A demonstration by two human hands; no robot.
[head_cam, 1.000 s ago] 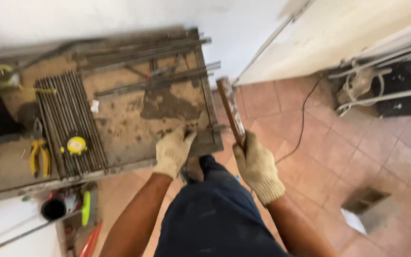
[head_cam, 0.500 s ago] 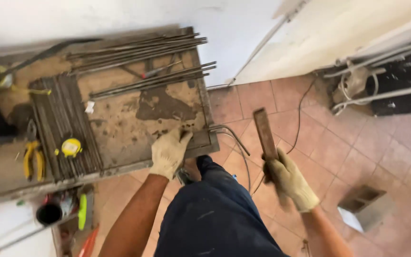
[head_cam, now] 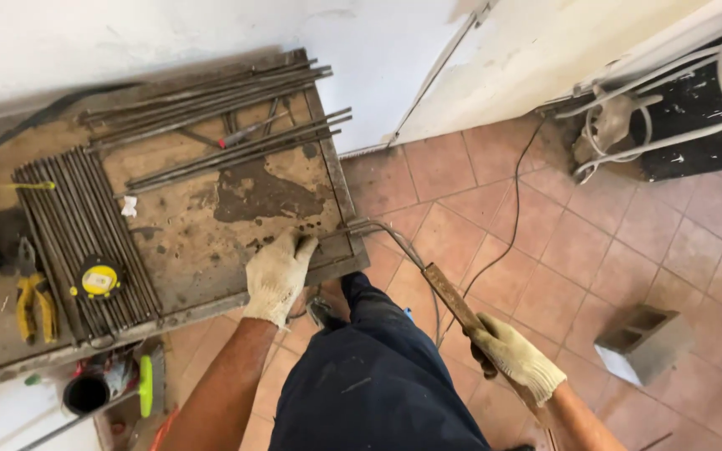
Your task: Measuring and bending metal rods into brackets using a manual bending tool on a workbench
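The gloved left hand point(head_cam: 277, 276) rests on the near right corner of the rusty metal bench point(head_cam: 211, 225), its fingers point(head_cam: 298, 249) curled over the end of a bent steel rod point(head_cam: 378, 230) that runs off the bench edge toward the floor; the grip looks closed, though the glove hides the fingertips. The gloved right hand point(head_cam: 511, 355) is out to the side above the tiled floor point(head_cam: 587, 242), fingers wrapped fully around the lower part of a long flat rusty bar point(head_cam: 453, 299), whose lower end is hidden by the glove and forearm. On the bench lie one row of straight rods point(head_cam: 77, 225) laid side by side, too closely packed to count, and a looser bundle of longer rods point(head_cam: 202, 104) near the wall. One yellow tape measure point(head_cam: 98, 280) sits on the row of rods, and one pair of yellow-handled pliers point(head_cam: 33, 301) lies at the left. Below the bench, one dark round container point(head_cam: 87, 394) stands open; its contents cannot be made out. One grey concrete block point(head_cam: 641, 342) sits on the floor at the right.
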